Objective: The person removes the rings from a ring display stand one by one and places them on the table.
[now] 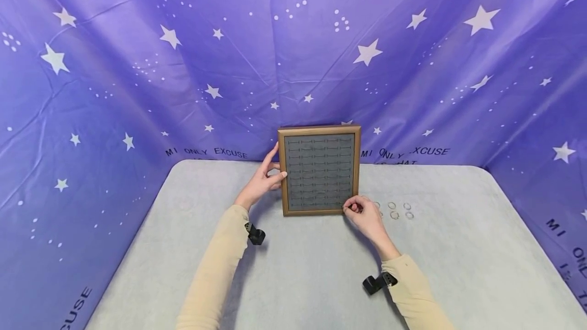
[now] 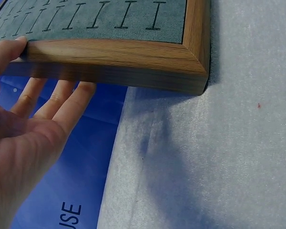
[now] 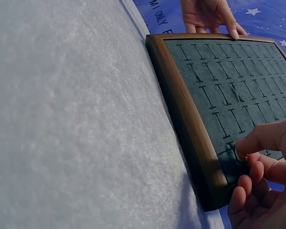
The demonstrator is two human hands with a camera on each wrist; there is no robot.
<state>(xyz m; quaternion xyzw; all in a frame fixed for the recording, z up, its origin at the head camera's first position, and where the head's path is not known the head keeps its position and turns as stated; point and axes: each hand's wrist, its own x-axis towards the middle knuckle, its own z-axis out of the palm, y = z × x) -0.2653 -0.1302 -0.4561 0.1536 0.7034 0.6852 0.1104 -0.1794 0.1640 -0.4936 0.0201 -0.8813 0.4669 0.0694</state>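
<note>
A wood-framed ring display board (image 1: 320, 172) with a dark grey-green slotted pad stands tilted up on the table. My left hand (image 1: 262, 186) grips its left side, with the thumb on the front of the wooden frame (image 2: 109, 52) and the other fingers at the outer side and back. At the lower right corner of the pad, my right hand (image 1: 367, 218) pinches a small gold-coloured ring (image 3: 236, 151) between thumb and forefinger. The ring is right at a corner slot, partly hidden by the fingertips. Other slots (image 3: 221, 125) run in rows across the pad.
Several thin rings (image 1: 394, 215) lie in two rows on the table just right of the board, some partly behind my right hand. The pale cloth-covered table (image 1: 302, 279) meets a purple star-printed curtain (image 1: 220, 65) behind and at both sides.
</note>
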